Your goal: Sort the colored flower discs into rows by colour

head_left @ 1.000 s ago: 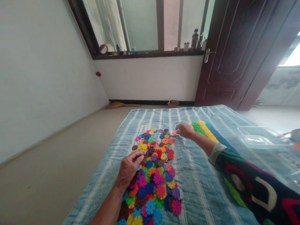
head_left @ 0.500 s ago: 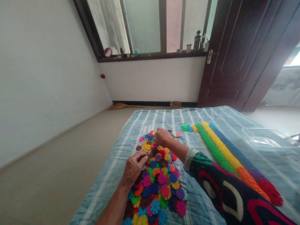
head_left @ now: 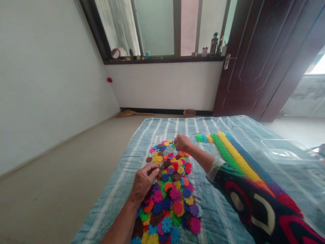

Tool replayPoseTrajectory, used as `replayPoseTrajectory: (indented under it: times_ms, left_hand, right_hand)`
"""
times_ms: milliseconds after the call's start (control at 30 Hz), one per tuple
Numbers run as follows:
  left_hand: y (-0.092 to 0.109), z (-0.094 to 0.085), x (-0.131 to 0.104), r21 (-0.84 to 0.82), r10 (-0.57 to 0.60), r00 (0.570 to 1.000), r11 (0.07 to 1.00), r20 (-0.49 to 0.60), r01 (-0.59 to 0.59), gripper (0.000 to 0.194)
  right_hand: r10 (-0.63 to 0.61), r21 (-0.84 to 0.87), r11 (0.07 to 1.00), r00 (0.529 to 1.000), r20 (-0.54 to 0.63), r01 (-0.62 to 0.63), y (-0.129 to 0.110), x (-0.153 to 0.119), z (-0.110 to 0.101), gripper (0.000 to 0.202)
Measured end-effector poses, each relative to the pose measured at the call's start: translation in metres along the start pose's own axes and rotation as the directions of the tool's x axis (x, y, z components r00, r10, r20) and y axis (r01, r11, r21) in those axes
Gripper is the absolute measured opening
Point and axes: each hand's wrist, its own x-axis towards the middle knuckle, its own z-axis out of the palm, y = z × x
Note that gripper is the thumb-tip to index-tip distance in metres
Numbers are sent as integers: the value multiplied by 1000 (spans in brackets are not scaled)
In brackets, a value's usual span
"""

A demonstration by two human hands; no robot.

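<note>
Many colourful notched plastic snowflake discs (head_left: 166,203) lie in a long heap on the bed. My left hand (head_left: 145,179) rests at the heap's left side, thumb and fingers pinched together beside brown discs; whether one is between the fingertips I cannot make out. My right hand (head_left: 182,142) is over the far right end of the heap, its fingers curled closed, and whatever they hold is hidden. To the right lie long rods of stacked discs: a green rod (head_left: 228,156), a yellow and orange rod (head_left: 240,159), and a blue, purple and red rod (head_left: 254,164).
Green, blue and yellow discs (head_left: 204,138) lie by the rods' far ends. A clear plastic box (head_left: 286,152) stands at the right of the striped bed sheet (head_left: 114,200). Beyond the bed are a broom (head_left: 132,114), a dark door (head_left: 250,67) and a window sill with small items.
My right hand has moved right and slightly away from me, off the discs at the heap's far end. My left hand has stayed almost in place. The view has shifted slightly.
</note>
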Motion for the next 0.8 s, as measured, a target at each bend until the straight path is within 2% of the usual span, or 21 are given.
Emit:
replayPoseTrajectory:
  times_ms: [200, 300, 433, 800]
  left_hand:
    - [3, 0, 0, 4, -22, 1000, 1000, -6, 22, 26]
    - [4, 0, 0, 7, -28, 1000, 1000, -9, 28, 26]
    - [4, -1, -1, 5, -23, 1000, 1000, -19, 23, 27]
    - [3, -2, 0, 24, -13, 1000, 1000, -14, 13, 25]
  right_hand:
    - [148, -57, 987, 989, -28, -150, 87, -3, -26, 22]
    - [192, -80, 978, 981, -25, -194, 115, -9, -30, 23]
    - [217, -91, 972, 976, -16, -218, 128, -13, -27, 23]
    - [162, -162, 972, 984, -73, -172, 133, -15, -21, 21]
